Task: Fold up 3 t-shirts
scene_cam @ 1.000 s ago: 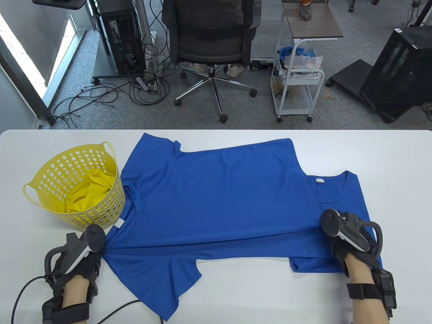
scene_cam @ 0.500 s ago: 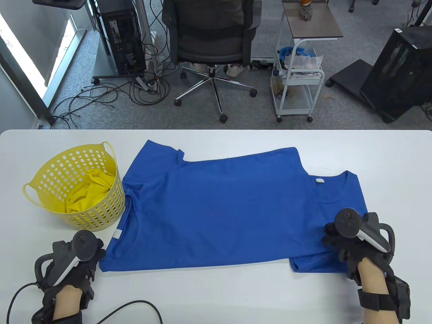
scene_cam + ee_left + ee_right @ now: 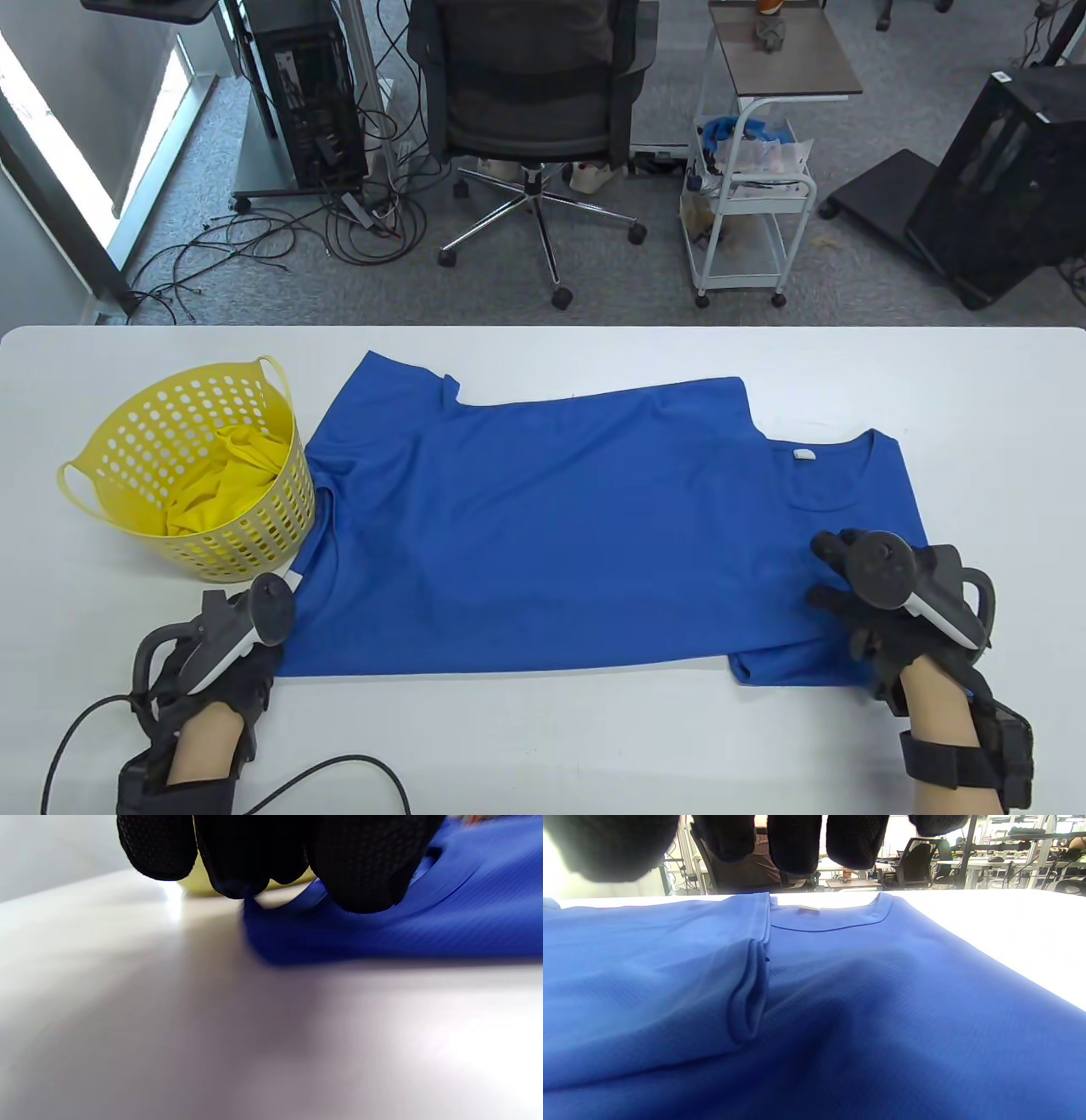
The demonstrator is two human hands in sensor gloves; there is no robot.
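blue t-shirt (image 3: 543, 526) lies between both hands: left hand (image 3: 222, 671) pinches its corner, right hand (image 3: 882, 620) flat on it.

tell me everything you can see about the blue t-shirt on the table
The blue t-shirt is a smooth, thin knit fabric, lying flat across the white table, collar towards the person's right, a white label inside the round neckline. Its near side is folded over the body, giving a straight front edge. One sleeve sticks out at the far left. The left hand touches its near left corner, by a white tag; the right hand rests near the collar. The yellow perforated plastic basket sits against its left edge.
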